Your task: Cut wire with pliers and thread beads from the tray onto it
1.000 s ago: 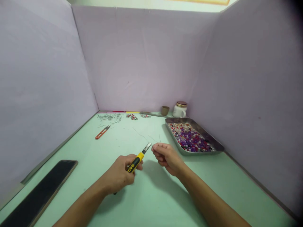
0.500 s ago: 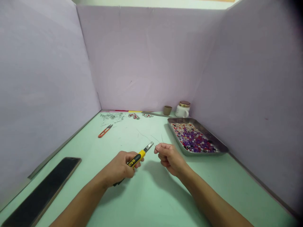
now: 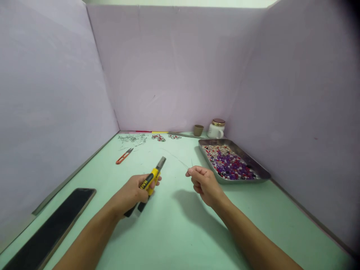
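My left hand (image 3: 137, 190) is closed around a pair of pliers (image 3: 150, 180) with yellow and black handles, the metal jaws pointing up and away from me. To the right, my right hand (image 3: 203, 183) pinches a thin wire (image 3: 177, 158) between thumb and forefinger. One long end of the wire runs out to the upper left over the table, and a short end sticks up by the fingertips. A gap separates the pliers' jaws from the wire. How much wire lies inside the fingers is hidden.
Right of my hands stands a metal tray (image 3: 244, 182) of mixed beads. Behind are a small brown cup (image 3: 198, 130) and a white lidded mug (image 3: 215, 130). Leftward lie orange thread snips (image 3: 123, 156), wire scraps (image 3: 132, 138), beaded pieces (image 3: 159, 138) and a phone (image 3: 53, 225). Pale walls enclose the table.
My left hand has moved left with the pliers, taking the jaws away from the wire; they now tilt more upward and both handles show. My right hand stays nearly in place with the wire.
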The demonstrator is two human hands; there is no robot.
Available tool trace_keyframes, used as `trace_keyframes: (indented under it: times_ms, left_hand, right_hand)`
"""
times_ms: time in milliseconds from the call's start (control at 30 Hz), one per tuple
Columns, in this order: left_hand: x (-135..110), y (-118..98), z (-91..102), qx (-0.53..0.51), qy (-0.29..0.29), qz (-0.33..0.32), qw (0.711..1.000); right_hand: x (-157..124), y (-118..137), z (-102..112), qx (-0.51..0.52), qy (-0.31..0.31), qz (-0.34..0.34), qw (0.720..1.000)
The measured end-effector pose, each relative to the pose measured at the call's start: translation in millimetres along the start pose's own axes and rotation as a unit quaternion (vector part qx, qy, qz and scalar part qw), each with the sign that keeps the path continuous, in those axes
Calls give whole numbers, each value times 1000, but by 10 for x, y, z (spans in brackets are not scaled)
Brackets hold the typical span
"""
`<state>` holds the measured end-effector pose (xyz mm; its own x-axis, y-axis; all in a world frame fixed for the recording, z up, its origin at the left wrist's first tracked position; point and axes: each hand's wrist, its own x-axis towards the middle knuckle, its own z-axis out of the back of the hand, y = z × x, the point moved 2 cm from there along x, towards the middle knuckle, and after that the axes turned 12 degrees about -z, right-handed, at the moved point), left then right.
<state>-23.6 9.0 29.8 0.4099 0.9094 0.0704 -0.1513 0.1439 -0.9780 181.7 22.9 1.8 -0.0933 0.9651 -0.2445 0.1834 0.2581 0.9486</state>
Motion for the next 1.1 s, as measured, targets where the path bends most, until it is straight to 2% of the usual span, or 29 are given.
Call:
trace_keyframes:
  times_ms: [167, 400, 600, 700, 900, 1033, 1100]
  left_hand:
    - [-20, 25, -189, 28, 63, 12, 998]
    - [-36, 25, -247, 58, 91, -13, 994]
    - [-19, 36, -293, 71, 103, -22, 992]
    - [-20, 42, -317, 73, 105, -17, 992]
    - [-4, 32, -278, 59, 88, -9, 994]
    - [37, 44, -66, 45, -22, 12, 999]
    - [49, 44, 10, 51, -46, 2, 998]
  right_hand:
    - [-4, -8, -18, -33, 7, 8, 999]
    - [-5, -63, -76, 42, 74, -83, 993]
    - [-25, -46, -87, 122, 151, -146, 970]
    - [-25, -42, -98, 143, 165, -161, 963]
    - [-32, -55, -87, 173, 177, -159, 956]
    - [-38, -53, -58, 185, 165, -169, 954]
    - [-41, -56, -64, 184, 166, -170, 954]
